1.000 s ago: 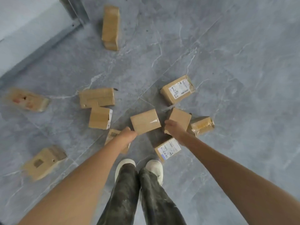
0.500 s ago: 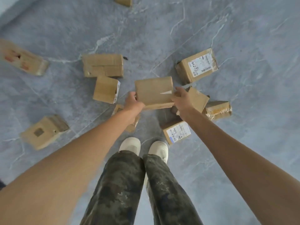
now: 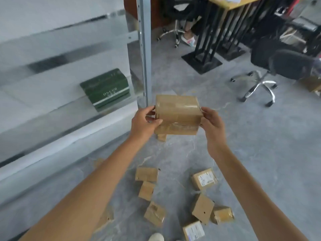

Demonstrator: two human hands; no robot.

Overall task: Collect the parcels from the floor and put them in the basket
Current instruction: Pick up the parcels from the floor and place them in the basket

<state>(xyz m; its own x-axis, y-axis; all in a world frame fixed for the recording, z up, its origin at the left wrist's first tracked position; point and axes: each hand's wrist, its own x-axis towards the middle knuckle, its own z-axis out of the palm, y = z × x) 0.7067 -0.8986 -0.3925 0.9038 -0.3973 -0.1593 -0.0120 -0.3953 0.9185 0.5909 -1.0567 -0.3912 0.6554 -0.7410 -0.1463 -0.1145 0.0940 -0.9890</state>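
Note:
A brown cardboard parcel [image 3: 177, 110] wrapped in clear tape is held up in front of me, well above the floor. My left hand [image 3: 144, 121] grips its left end and my right hand [image 3: 211, 123] grips its right end. Several more brown parcels lie on the grey floor below, among them one with a white label [image 3: 204, 178], a plain one [image 3: 147, 174] and another labelled one [image 3: 193, 231] near my shoe. A further parcel [image 3: 162, 137] shows partly behind the held one. No basket is in view.
A frosted glass partition with a metal post [image 3: 145, 49] stands at the left; a green box [image 3: 106, 87] sits behind it. Black desk legs [image 3: 202, 61] and a black wheeled office chair [image 3: 271, 70] are at the back right.
Both hands lifted the parcel off the floor and raised it high. My view has tilted up from the floor to the partition, desk and chair.

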